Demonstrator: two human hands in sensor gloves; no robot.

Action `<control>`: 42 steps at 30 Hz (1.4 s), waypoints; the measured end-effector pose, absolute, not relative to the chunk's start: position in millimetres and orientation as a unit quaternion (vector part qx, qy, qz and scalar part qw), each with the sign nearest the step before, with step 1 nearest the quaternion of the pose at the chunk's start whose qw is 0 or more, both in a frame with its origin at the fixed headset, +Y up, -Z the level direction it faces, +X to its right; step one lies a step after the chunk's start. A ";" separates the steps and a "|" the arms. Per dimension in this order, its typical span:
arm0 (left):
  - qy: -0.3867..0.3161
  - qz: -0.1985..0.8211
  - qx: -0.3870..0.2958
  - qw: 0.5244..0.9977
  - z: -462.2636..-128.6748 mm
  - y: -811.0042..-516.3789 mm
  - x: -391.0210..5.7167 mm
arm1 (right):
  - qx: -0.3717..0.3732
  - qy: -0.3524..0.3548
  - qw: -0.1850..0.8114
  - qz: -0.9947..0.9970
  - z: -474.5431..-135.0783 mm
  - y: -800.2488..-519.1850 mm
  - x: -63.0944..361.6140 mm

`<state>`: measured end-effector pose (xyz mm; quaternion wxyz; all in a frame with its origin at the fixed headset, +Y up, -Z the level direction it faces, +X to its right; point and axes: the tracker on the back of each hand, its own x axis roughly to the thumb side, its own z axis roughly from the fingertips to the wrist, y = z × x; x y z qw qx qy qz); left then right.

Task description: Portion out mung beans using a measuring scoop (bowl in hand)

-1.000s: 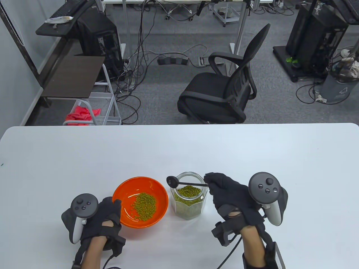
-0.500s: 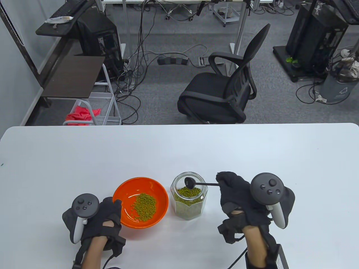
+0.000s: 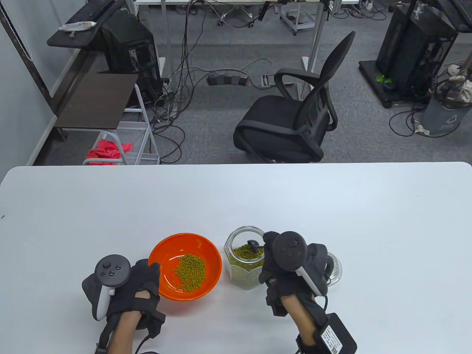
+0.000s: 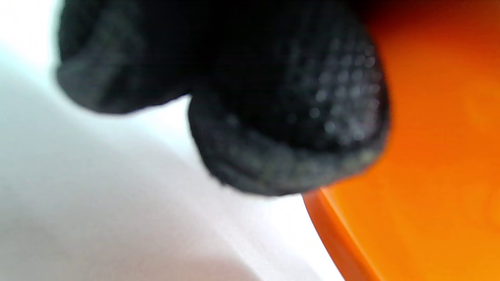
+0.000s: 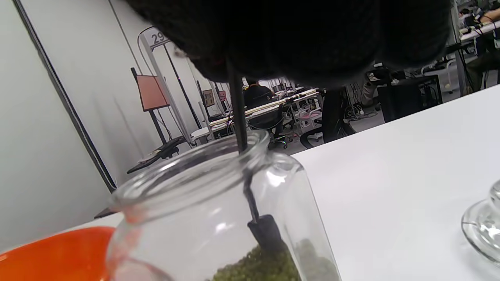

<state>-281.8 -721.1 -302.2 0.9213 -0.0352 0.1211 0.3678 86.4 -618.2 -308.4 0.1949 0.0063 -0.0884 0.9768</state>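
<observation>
An orange bowl with a heap of green mung beans sits on the white table. My left hand grips its left rim, thumb over the edge; the left wrist view shows gloved fingertips against the bowl's wall. A glass jar of mung beans stands just right of the bowl. My right hand holds a black measuring scoop by its thin handle, pointing down through the jar's mouth. The scoop's head dips into the beans.
The jar's glass lid lies on the table right of my right hand, also at the right wrist view's edge. A black office chair stands beyond the table's far edge.
My right hand moved left and rolled over the jar, tipping the scoop from level above the mouth down into the beans. The glass lid came into view. The left hand and bowl stayed still.
</observation>
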 end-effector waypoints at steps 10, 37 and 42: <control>0.118 0.365 -0.033 0.923 -302.2 -721.3 -281.0 | 0.043 -0.004 0.308 0.950 -318.7 -635.9 84.7; 0.120 0.362 -0.034 0.924 -302.1 -721.2 -281.1 | -0.038 0.066 0.583 0.809 -335.4 -648.8 169.2; 0.120 0.361 -0.033 0.924 -302.1 -720.9 -281.1 | -0.048 0.072 0.602 0.794 -336.6 -651.5 179.1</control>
